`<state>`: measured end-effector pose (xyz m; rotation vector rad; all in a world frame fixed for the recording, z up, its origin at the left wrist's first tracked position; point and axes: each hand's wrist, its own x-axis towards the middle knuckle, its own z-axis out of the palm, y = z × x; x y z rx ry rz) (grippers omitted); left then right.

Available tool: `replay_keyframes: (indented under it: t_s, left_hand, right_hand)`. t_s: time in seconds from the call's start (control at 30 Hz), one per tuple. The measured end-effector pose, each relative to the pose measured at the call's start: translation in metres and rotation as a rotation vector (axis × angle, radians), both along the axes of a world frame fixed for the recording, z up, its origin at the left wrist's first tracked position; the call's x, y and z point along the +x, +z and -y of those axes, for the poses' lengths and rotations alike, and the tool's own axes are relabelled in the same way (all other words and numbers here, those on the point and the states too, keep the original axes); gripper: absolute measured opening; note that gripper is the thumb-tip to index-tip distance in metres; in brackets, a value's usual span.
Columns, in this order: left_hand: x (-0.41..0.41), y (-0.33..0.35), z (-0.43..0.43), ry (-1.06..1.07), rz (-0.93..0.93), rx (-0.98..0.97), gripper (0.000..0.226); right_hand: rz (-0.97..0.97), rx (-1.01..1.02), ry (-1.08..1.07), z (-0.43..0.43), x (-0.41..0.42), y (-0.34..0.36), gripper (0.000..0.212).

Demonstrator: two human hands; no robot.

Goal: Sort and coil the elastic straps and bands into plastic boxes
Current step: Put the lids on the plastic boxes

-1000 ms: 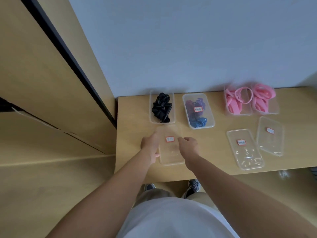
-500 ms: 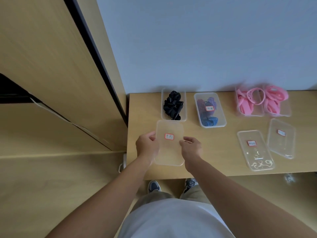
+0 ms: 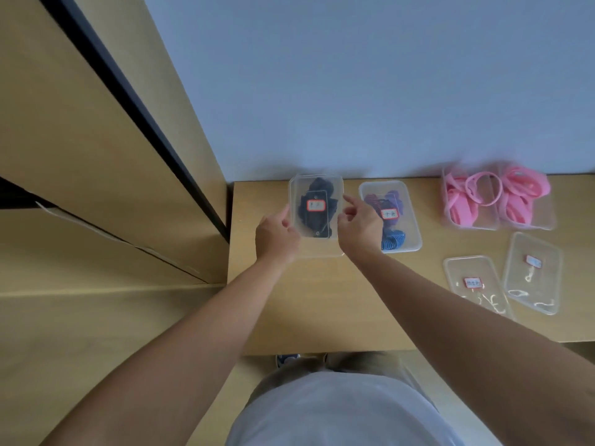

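We hold a clear lid (image 3: pixel 317 194) with a red-bordered label over the box of black bands (image 3: pixel 317 217) at the counter's (image 3: pixel 309 304) eleven o'clock corner. Our left hand (image 3: pixel 277 235) grips the lid's nine o'clock edge; our right hand (image 3: pixel 359 225) touches its three o'clock edge with fingers partly spread, so both hands sit apart with the lid between them. Whether the lid is fully seated we cannot tell. Just beside it at three o'clock stands a lidded box of blue and purple bands (image 3: pixel 391 217). Farther toward three o'clock, two open boxes of pink bands (image 3: pixel 495 197) sit against the wall, and two loose lids (image 3: pixel 505 281) lie near them at five o'clock.
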<state>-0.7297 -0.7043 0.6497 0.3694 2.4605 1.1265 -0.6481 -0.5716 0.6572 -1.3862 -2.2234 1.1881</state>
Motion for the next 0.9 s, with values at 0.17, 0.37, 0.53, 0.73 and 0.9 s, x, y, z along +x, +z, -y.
replay_keyframes:
  t_s: [0.17,0.37,0.53,0.73,0.9]
  left_hand:
    - [-0.016,-0.007,-0.019,0.071,-0.010,-0.054,0.043]
    - [-0.023,-0.016,-0.031,0.123,-0.018,-0.073,0.029]
    - [-0.031,-0.020,-0.040,0.082,-0.027,-0.074,0.039]
    - [-0.039,-0.023,-0.039,-0.024,0.010,-0.107,0.050]
    - [-0.047,-0.023,-0.038,-0.067,0.125,-0.080,0.058]
  right_hand:
    - [0.195,0.055,0.188,-0.010,-0.014,-0.008,0.049]
    - [0.255,0.081,0.311,-0.015,-0.014,-0.016,0.053]
    - [0.301,0.224,0.426,-0.017,-0.015,-0.021,0.070]
    - [0.429,0.475,0.653,-0.018,-0.031,-0.031,0.070]
    - [0.496,0.531,0.720,-0.026,-0.057,-0.038,0.070]
